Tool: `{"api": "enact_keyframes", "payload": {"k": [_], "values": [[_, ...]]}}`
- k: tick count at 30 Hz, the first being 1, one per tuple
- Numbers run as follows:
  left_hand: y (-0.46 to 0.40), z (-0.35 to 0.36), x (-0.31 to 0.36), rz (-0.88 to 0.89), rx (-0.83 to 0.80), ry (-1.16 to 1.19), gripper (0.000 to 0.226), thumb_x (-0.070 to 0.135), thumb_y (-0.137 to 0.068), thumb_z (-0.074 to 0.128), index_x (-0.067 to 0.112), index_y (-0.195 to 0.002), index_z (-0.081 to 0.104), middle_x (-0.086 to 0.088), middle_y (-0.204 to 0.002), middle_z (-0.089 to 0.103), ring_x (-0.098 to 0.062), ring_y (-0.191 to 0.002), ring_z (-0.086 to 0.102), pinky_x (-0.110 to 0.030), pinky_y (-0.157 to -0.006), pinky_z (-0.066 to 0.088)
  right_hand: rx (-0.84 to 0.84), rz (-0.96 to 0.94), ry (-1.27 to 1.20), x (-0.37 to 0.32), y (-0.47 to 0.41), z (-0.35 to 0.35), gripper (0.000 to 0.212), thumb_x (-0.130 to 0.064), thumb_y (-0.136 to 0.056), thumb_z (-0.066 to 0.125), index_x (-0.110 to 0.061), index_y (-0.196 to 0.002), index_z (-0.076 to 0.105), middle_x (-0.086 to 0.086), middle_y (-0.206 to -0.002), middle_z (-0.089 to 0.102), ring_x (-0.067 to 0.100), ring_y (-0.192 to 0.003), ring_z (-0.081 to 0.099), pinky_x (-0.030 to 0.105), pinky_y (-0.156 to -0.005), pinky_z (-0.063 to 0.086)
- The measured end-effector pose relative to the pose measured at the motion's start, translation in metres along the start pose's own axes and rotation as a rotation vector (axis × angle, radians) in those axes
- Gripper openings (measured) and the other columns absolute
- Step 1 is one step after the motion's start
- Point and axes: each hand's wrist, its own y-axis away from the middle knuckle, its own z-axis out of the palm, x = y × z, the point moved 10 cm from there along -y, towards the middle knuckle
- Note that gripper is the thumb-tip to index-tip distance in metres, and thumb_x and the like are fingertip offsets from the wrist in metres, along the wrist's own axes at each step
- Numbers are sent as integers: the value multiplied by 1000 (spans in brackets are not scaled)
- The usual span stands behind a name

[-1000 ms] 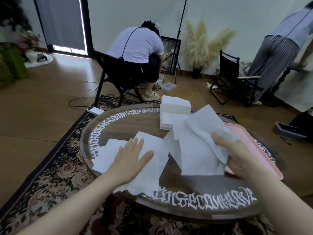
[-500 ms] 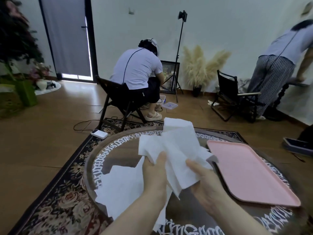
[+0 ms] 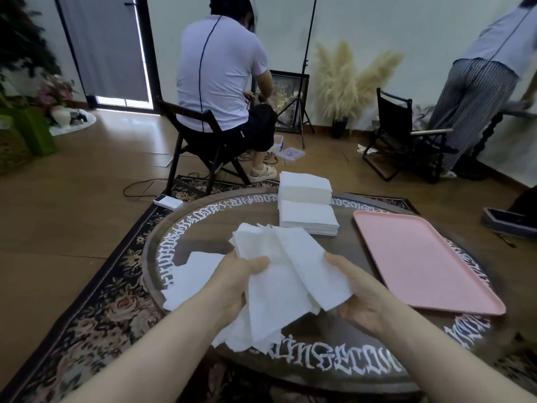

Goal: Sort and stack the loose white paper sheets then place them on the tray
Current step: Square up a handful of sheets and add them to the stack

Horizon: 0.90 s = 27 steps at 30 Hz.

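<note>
Above the round dark table (image 3: 203, 228) I hold a loose bunch of white paper sheets (image 3: 290, 274) between both hands. My left hand (image 3: 235, 283) grips its left edge, thumb on top. My right hand (image 3: 360, 298) holds the right edge from below, fingers curled under the paper. More loose sheets (image 3: 191, 274) lie flat on the table under my left wrist. Two neat stacks of white sheets (image 3: 305, 205) stand at the table's far side. The pink tray (image 3: 421, 257) lies at the right with nothing on it.
A person sits on a folding chair (image 3: 200, 141) with their back to me just beyond the table. Another person (image 3: 479, 77) stands at the far right by a black chair (image 3: 398, 138). A white device (image 3: 168, 202) lies on the patterned rug.
The view dropped and moved closer. The bunch of sheets came down lower between my hands and spread wider. The two neat stacks, hidden before, now show behind it.
</note>
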Motion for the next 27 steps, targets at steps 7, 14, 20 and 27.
{"api": "enact_keyframes", "payload": {"k": [7, 14, 20, 27], "values": [[7, -45, -47, -215, 121, -218, 17, -5, -94, 50, 0, -104, 62, -20, -96, 69, -37, -86, 66, -45, -74, 54, 183, 53, 283, 30, -19, -54, 22, 4, -89, 64, 0, -110, 61, 11, -77, 76, 25, -64, 73, 33, -46, 56], [8, -76, -46, -141, 222, -239, 17, -5, -88, 56, -3, -101, 67, -21, -92, 73, -37, -84, 69, -39, -74, 55, 147, -12, 233, 20, -22, -53, 18, -9, -88, 69, -3, -105, 68, 13, -91, 77, 26, -74, 74, 35, -61, 57], [2, -62, -39, -35, 186, -191, 14, -4, -89, 61, 6, -95, 69, -12, -84, 74, -30, -75, 70, -35, -63, 56, 209, -80, 190, 10, -26, -44, 33, 4, -89, 64, 8, -122, 60, 27, -123, 64, 41, -110, 63, 54, -99, 48], [-11, -62, -14, 68, 279, -35, 12, 4, -94, 56, 12, -95, 66, -12, -91, 71, -33, -84, 67, -39, -75, 54, -74, -428, -140, -69, 3, 13, 38, -10, -90, 61, -10, -128, 60, 9, -120, 71, 20, -96, 73, 33, -64, 61]]}}
